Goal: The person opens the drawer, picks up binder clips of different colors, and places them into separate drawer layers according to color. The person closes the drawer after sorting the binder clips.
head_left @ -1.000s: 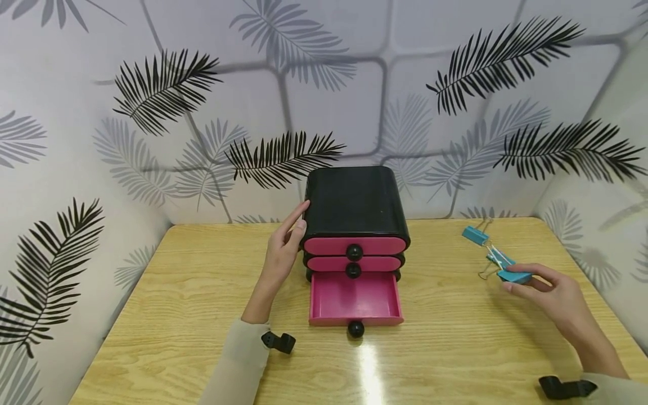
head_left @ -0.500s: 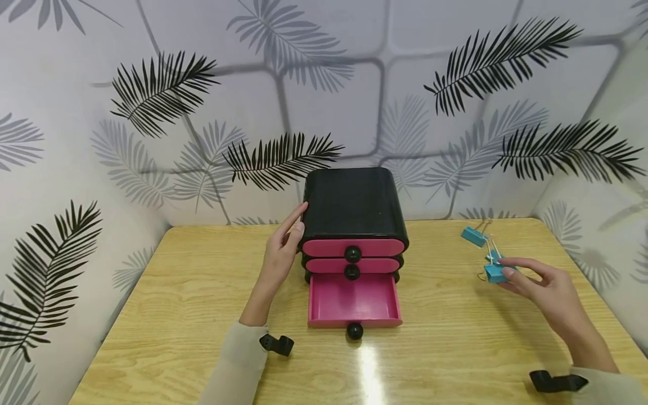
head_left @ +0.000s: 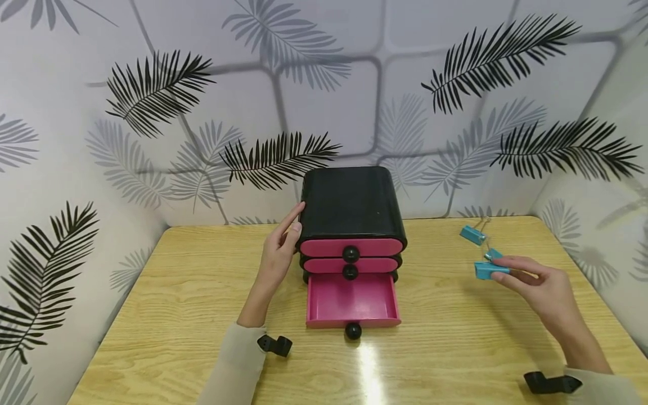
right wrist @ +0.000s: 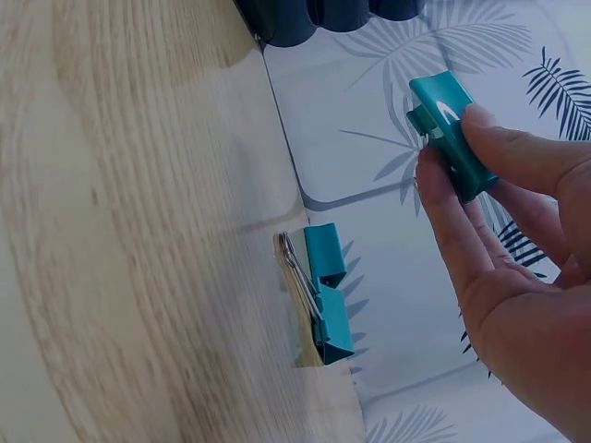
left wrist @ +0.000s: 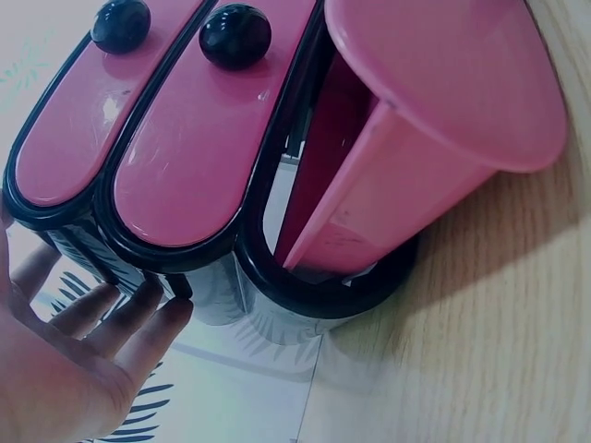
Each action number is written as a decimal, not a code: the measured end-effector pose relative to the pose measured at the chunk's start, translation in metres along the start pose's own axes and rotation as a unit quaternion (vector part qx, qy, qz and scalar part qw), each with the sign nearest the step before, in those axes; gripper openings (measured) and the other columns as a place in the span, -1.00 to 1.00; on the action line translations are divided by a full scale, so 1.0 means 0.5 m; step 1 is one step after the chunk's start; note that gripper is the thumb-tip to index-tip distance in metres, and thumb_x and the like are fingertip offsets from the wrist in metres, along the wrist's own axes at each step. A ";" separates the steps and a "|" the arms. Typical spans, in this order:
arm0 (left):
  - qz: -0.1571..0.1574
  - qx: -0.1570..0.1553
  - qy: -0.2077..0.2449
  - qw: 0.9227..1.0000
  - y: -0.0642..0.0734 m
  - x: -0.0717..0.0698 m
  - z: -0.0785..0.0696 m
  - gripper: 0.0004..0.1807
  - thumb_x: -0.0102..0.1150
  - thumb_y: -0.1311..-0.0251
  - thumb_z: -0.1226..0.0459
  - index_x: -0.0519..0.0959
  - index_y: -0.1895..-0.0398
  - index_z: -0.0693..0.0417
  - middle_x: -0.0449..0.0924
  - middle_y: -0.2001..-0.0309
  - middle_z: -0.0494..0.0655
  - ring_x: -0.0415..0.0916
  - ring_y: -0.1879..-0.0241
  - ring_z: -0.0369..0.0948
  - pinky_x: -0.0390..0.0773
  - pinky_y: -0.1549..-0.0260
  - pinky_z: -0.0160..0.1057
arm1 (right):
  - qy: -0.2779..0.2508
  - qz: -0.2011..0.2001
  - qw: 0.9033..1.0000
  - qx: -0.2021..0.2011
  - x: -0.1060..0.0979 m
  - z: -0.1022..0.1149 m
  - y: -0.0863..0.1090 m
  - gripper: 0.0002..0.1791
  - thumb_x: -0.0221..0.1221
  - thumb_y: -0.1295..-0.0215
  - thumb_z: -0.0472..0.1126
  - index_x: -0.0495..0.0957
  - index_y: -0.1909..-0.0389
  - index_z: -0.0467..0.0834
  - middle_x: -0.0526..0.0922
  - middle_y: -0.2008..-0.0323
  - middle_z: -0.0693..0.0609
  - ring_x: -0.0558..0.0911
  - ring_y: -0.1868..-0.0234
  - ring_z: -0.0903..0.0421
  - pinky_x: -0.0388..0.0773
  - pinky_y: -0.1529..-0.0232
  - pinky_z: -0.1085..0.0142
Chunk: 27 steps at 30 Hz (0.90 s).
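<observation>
A black drawer unit [head_left: 351, 202] with pink drawers stands against the wall. Its bottom drawer [head_left: 324, 324] is pulled out and its inside is bare; the two drawers above are closed. My left hand [head_left: 275, 259] rests its fingers on the unit's left side, and the left wrist view shows those fingers only lightly bent against the black casing. Above the right part of the table, my right hand [head_left: 547, 289] pinches a blue binder clip [right wrist: 451, 129] between thumb and fingers. Two more binder clips lie behind it, one farther back [head_left: 472, 234] and one closer [head_left: 494, 254].
Round black knobs [head_left: 353, 331] stick out from the drawer fronts. The wooden table [head_left: 202, 315] meets a leaf-patterned wall covering [head_left: 334, 107] at the back and sides. Bare wood lies between the drawer unit and the clips.
My right hand has drawn the pinched binder clip leftward, off the other clips, and its body has turned level. My left hand stays on the drawer unit; the camera view has shifted slightly.
</observation>
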State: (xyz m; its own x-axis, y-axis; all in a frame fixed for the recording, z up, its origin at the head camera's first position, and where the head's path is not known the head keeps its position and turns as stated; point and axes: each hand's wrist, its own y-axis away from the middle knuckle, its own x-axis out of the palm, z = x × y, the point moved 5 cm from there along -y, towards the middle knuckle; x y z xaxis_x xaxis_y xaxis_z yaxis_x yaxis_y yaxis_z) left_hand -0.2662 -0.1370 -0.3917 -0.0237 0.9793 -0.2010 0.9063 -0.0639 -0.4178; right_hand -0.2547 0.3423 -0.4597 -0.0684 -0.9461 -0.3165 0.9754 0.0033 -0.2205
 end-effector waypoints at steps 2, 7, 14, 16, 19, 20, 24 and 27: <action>0.002 0.000 0.002 1.000 0.000 0.000 0.000 -0.48 -0.08 -0.58 0.27 0.33 -0.54 0.12 0.27 -0.53 0.04 0.28 0.54 -0.20 0.50 0.38 -0.24 | 0.009 -0.011 1.000 -0.006 0.002 0.001 0.001 -0.64 0.39 -0.27 -0.37 0.69 -0.08 -0.35 0.73 -0.03 0.18 0.61 -0.07 0.41 0.56 0.06 0.54; 0.006 -0.005 0.008 1.000 0.000 -0.002 0.000 -0.48 -0.07 -0.58 0.26 0.32 -0.54 0.10 0.26 -0.53 0.01 0.53 0.31 -0.30 0.60 0.23 -0.17 | 0.033 -0.016 0.999 -0.010 0.008 0.005 0.002 -0.64 0.39 -0.28 -0.33 0.70 -0.09 -0.32 0.73 -0.04 0.10 0.57 -0.12 0.40 0.53 0.02 0.56; 0.008 -0.010 -0.001 1.000 0.000 -0.003 -0.006 -0.47 -0.07 -0.56 0.28 0.33 -0.54 0.11 0.26 -0.53 0.02 0.56 0.28 -0.25 0.57 0.28 -0.27 | 0.043 -0.015 0.999 -0.014 0.015 0.009 0.006 -0.63 0.39 -0.29 -0.32 0.68 -0.08 -0.35 0.73 -0.02 0.10 0.57 -0.11 0.42 0.54 0.03 0.56; 0.010 -0.011 -0.001 1.000 0.000 -0.003 -0.008 -0.47 -0.07 -0.56 0.29 0.32 -0.54 0.12 0.24 -0.54 0.06 0.59 0.21 -0.21 0.57 0.27 -0.31 | 0.040 -0.018 0.999 -0.017 0.016 0.010 0.006 -0.65 0.39 -0.29 -0.33 0.70 -0.07 -0.33 0.74 -0.01 0.06 0.59 -0.09 0.40 0.54 0.03 0.56; 0.013 -0.014 -0.004 1.000 0.000 -0.003 -0.010 -0.47 -0.07 -0.57 0.29 0.31 -0.55 0.14 0.20 -0.56 0.07 0.62 0.05 -0.11 0.59 0.23 -0.33 | 0.038 -0.018 0.999 -0.028 0.017 0.013 0.006 -0.69 0.38 -0.28 -0.35 0.71 -0.04 -0.32 0.73 -0.02 0.01 0.61 -0.08 0.38 0.54 0.02 0.55; 0.014 -0.014 -0.004 1.000 0.000 -0.003 -0.010 -0.47 -0.07 -0.57 0.29 0.31 -0.55 0.14 0.19 -0.56 0.08 0.62 -0.02 -0.07 0.60 0.20 -0.33 | 0.039 -0.017 0.999 -0.032 0.018 0.015 0.007 -0.70 0.38 -0.28 -0.36 0.72 -0.03 -0.31 0.73 -0.02 0.00 0.61 -0.09 0.38 0.54 0.02 0.55; 0.014 -0.013 0.000 1.000 -0.007 -0.004 0.020 -0.47 -0.06 -0.58 0.26 0.31 -0.56 0.01 0.19 -0.57 -0.04 0.61 -0.08 0.03 0.62 0.17 -0.31 | 0.035 -0.015 0.998 -0.039 0.020 0.021 0.009 -0.69 0.38 -0.29 -0.37 0.70 -0.03 -0.35 0.72 -0.02 0.05 0.58 -0.13 0.39 0.54 0.01 0.55; 0.012 -0.007 0.003 1.000 -0.015 -0.004 0.052 -0.48 -0.05 -0.59 0.18 0.33 -0.56 -0.17 0.23 -0.55 -0.20 0.61 -0.10 -0.01 0.64 0.14 -0.28 | 0.034 -0.013 0.999 -0.039 0.021 0.026 0.010 -0.67 0.38 -0.28 -0.37 0.69 -0.04 -0.40 0.72 -0.03 0.11 0.57 -0.14 0.38 0.54 0.01 0.54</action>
State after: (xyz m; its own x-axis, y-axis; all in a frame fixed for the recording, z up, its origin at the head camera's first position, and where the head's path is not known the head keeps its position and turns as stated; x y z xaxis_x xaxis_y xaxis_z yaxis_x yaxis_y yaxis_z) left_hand -0.2841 -0.1436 -0.4113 0.0007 0.9785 -0.2060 0.9126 -0.0848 -0.3999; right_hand -0.2478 0.3281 -0.4524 -0.1092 -0.9222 -0.3711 0.9540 0.0076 -0.2996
